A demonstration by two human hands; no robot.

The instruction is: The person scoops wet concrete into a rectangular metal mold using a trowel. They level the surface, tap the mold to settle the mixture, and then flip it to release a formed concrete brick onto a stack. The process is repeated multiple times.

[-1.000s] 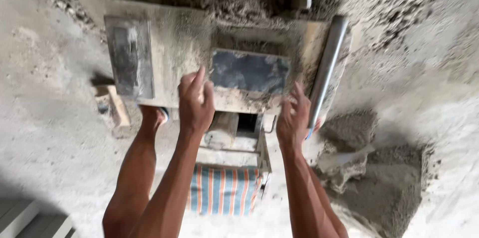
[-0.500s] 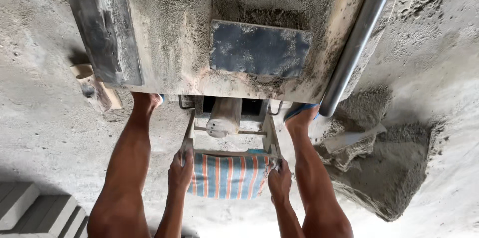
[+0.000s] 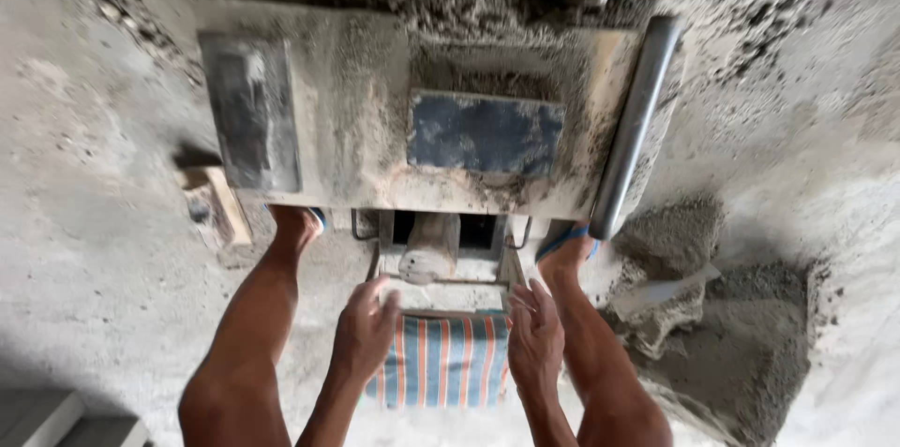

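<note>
Two bare hands of yours sat low at the machine's front: your left hand (image 3: 364, 335) and right hand (image 3: 534, 342) each rested on the thin metal frame (image 3: 448, 286) just above the striped cloth (image 3: 441, 363). Whether either grip was closed on the frame, I cannot tell. The surface (image 3: 356, 119) was flat, rough and caked in grey cement grit, with a dark blue rectangular mould (image 3: 486, 133) set in it, long axis running left to right. Half a second earlier your hands were lower, beside the cloth. A smooth steel pipe (image 3: 633, 124) stood along the right edge.
</note>
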